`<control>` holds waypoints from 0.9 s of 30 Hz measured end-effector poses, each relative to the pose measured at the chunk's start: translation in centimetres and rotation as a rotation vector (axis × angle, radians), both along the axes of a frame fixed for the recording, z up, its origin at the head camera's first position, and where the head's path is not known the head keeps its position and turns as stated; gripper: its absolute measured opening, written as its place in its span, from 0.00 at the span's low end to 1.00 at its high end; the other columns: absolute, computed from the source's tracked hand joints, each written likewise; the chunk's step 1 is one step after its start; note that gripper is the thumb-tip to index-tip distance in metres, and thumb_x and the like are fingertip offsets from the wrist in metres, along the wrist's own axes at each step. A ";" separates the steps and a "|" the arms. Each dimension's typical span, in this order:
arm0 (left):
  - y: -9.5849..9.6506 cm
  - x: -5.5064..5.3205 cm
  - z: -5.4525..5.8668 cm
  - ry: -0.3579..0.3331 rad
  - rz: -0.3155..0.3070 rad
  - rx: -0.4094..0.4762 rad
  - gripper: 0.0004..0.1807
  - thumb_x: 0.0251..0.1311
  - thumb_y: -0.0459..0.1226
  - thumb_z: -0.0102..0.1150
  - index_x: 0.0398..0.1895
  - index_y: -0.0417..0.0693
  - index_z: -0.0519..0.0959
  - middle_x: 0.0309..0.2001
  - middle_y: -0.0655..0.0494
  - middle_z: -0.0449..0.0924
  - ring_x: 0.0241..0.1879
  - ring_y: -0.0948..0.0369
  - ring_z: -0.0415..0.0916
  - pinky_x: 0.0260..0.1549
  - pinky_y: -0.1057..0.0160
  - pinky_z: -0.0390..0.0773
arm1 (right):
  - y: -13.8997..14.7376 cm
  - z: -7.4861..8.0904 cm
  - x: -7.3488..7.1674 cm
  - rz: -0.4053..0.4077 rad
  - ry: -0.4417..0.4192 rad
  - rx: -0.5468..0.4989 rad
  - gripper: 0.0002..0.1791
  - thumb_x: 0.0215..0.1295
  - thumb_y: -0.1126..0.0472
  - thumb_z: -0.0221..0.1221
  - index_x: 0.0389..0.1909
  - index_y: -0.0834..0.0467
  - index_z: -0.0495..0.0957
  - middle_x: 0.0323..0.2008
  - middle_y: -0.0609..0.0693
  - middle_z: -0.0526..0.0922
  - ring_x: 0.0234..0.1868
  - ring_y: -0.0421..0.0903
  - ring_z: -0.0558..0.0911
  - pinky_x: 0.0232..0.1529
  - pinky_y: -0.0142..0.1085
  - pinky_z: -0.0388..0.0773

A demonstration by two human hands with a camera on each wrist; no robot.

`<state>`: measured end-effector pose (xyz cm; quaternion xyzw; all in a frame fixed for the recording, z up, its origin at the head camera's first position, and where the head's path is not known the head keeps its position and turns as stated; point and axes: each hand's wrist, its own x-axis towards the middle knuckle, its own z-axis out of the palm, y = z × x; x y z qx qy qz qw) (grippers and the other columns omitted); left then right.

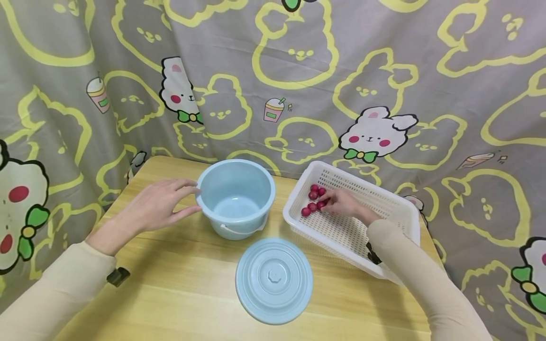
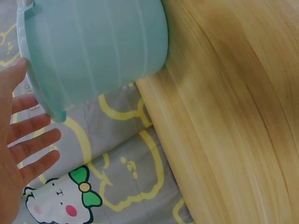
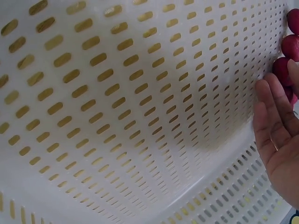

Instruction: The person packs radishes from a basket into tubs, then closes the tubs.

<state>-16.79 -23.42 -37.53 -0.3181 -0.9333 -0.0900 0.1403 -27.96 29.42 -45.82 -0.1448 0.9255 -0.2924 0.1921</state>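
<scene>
Several small round red fruits (image 1: 313,194) lie at the left end of a white perforated basket (image 1: 350,232); their exact kind is hard to tell. My right hand (image 1: 341,202) reaches into the basket, thumb and fingertips around one red fruit (image 3: 281,70). On the left, my left hand (image 1: 159,206) is at the rim of a light blue bucket (image 1: 236,222), its fingers spread and fairly straight in the left wrist view. The bucket stands upright, and no contents show inside. A matching round blue lid (image 1: 274,281) lies flat on the table in front of it.
The wooden table (image 1: 192,293) carries everything. A grey patterned curtain (image 1: 298,118) hangs right behind its back edge and along the left side. The bucket's white handle (image 1: 243,232) hangs down at the front.
</scene>
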 end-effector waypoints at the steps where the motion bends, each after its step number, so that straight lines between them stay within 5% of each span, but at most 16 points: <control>1: 0.0 0.0 0.0 0.000 0.002 -0.001 0.25 0.65 0.52 0.71 0.56 0.46 0.85 0.58 0.42 0.86 0.56 0.42 0.86 0.52 0.38 0.86 | 0.0 -0.1 0.0 0.001 0.001 0.003 0.20 0.68 0.63 0.69 0.59 0.62 0.84 0.36 0.57 0.90 0.36 0.50 0.87 0.37 0.34 0.84; 15: 0.0 -0.1 -0.2 0.008 -0.008 0.004 0.26 0.64 0.53 0.72 0.56 0.46 0.85 0.58 0.43 0.86 0.55 0.41 0.86 0.53 0.37 0.86 | 0.9 0.6 0.6 0.000 0.040 -0.035 0.19 0.68 0.61 0.70 0.58 0.61 0.84 0.39 0.57 0.88 0.35 0.47 0.84 0.36 0.34 0.82; 27: -0.1 -0.1 0.0 0.011 -0.008 0.010 0.24 0.64 0.53 0.72 0.54 0.47 0.86 0.56 0.44 0.87 0.54 0.42 0.87 0.50 0.38 0.87 | 1.7 2.8 1.9 -0.054 0.007 -0.148 0.21 0.74 0.61 0.64 0.64 0.63 0.80 0.47 0.69 0.88 0.46 0.65 0.87 0.51 0.56 0.87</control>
